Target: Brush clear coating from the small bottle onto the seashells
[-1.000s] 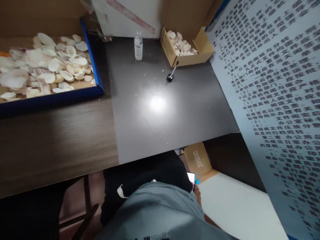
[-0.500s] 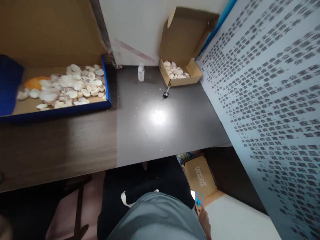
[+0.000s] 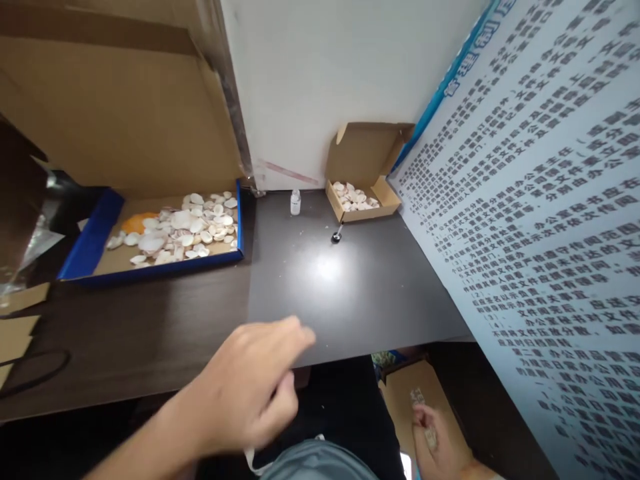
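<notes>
My left hand (image 3: 255, 383) hovers over the front edge of the table, slightly blurred. Its fingers are loosely bent, the thumb stands apart from them, and nothing shows between. Low on the right, my right hand (image 3: 434, 443) is closed in front of a cardboard box (image 3: 400, 387). A small pale patch shows among its fingers, too unclear to name. On the grey mat (image 3: 360, 300) stand a small labelled bottle (image 3: 295, 203) and, nearer, a black cap with a thin applicator stem (image 3: 337, 237). A small open carton (image 3: 367, 215) holds white seashells (image 3: 356, 198).
At the left, a large blue-edged box (image 3: 165, 272) with its lid up holds many seashells (image 3: 193, 227) and an orange piece (image 3: 134, 223). A printed panel (image 3: 530, 200) borders the mat's right side. Clear plastic wrapping (image 3: 37, 230) and cardboard pieces (image 3: 20, 327) lie far left.
My left hand has come up over the table edge. My right hand has risen from the low right, and the blue item by it no longer shows clearly. The view has tilted upward.
</notes>
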A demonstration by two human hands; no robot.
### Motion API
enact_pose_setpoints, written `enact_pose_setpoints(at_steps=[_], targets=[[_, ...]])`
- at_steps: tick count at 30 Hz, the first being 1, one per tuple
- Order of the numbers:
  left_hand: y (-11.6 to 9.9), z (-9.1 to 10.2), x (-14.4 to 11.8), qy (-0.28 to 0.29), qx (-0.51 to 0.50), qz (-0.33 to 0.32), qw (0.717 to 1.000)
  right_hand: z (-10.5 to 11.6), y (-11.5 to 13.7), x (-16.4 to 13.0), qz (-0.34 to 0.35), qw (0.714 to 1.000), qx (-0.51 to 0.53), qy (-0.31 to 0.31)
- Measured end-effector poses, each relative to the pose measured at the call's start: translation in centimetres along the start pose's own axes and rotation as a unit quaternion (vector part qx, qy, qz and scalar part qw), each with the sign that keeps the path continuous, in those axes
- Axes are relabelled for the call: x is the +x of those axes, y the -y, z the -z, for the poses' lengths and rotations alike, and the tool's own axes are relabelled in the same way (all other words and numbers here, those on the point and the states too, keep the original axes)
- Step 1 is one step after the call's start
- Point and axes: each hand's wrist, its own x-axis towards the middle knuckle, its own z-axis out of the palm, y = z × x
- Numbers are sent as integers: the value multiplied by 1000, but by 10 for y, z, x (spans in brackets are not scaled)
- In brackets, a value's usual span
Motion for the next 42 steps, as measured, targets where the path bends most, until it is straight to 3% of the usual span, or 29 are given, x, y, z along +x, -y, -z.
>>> enact_pose_setpoints(at_steps=[2, 4, 6, 9, 13, 16, 20, 26, 31, 35, 39, 42], targets=[[4, 10, 38, 23, 19, 16, 999, 11, 55, 17, 124, 992, 32, 1], [10, 17, 68, 47, 16, 31, 998, 19, 110, 40, 269, 959, 90, 9], [19, 18, 90, 52, -4, 40, 998, 19, 161, 70, 352, 929, 112, 32], [37, 16, 117, 16, -53, 27, 998, -4, 220, 126, 364, 925, 57, 90], [59, 13, 145, -58, -80, 41, 994, -57, 267, 193, 284, 948, -51, 132], [67, 17, 153, -96, -114, 57, 987, -84, 284, 219, 296, 936, -148, 115], [67, 29, 151, -130, -124, 52, 982, -98, 292, 231, 341, 913, -189, 121], [71, 47, 161, -157, -118, 70, 978, -124, 309, 232, 435, 887, -29, 152], [75, 53, 163, -177, -114, 103, 972, -152, 332, 236, 464, 857, 91, 207], [80, 71, 144, -181, -64, 140, 971, -162, 338, 244, 475, 842, 96, 236], [95, 93, 108, -226, -47, 210, 950, -160, 336, 249, 467, 842, 76, 259], [110, 99, 83, -273, -47, 249, 928, -156, 336, 251, 476, 833, 49, 278]])
